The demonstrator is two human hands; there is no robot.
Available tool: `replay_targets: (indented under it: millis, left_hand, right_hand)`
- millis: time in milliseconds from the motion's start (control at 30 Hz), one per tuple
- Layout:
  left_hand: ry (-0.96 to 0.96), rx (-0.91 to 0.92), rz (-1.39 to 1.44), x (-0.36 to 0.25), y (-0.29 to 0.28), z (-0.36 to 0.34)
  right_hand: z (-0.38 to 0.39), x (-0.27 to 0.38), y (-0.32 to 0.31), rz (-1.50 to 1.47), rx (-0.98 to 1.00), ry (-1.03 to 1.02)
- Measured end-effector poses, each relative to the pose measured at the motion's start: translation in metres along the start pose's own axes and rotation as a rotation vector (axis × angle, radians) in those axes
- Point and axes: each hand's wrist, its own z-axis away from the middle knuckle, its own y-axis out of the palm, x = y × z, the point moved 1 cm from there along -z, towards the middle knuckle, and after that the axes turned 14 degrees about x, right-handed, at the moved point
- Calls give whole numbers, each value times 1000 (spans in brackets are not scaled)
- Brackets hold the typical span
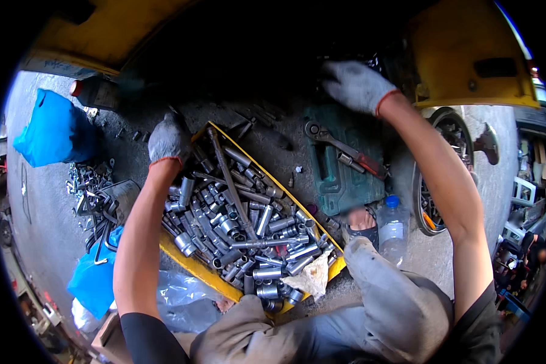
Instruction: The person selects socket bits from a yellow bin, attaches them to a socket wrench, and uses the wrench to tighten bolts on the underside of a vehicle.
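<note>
My left hand (168, 139), in a grey-white glove with a red cuff, is beside the far left corner of a yellow metal tray (273, 176). Its fingers look curled, and what they hold, if anything, is hidden. The tray is heaped with metal sockets (264, 219), extension bars and a long rusty bar (229, 176). Far off to the right, my right hand (357, 85), gloved alike, reaches into the dark opening of a yellow cabinet or machine. Motion smears its fingers. Nearer than that hand, a ratchet wrench (346, 148) lies on a green tool case (337, 182).
Blue plastic bags (57, 130) lie on the left, near scattered bolts (85, 185) and hex keys (106, 212). A clear water bottle (393, 230) stands by my foot (361, 219). A round tray (434, 206) of parts sits at right. Yellow panels (467, 48) border the dark opening.
</note>
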Motion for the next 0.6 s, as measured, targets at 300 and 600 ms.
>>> replay_targets:
  millis: [300,600]
  left_hand:
    - [-239,-261,268,-9,35,-12]
    - [-193,-535,277,-13,48,-4]
  right_hand:
    - [-99,6,24,-12,273,1]
    - [-99,10,69,82,77,26]
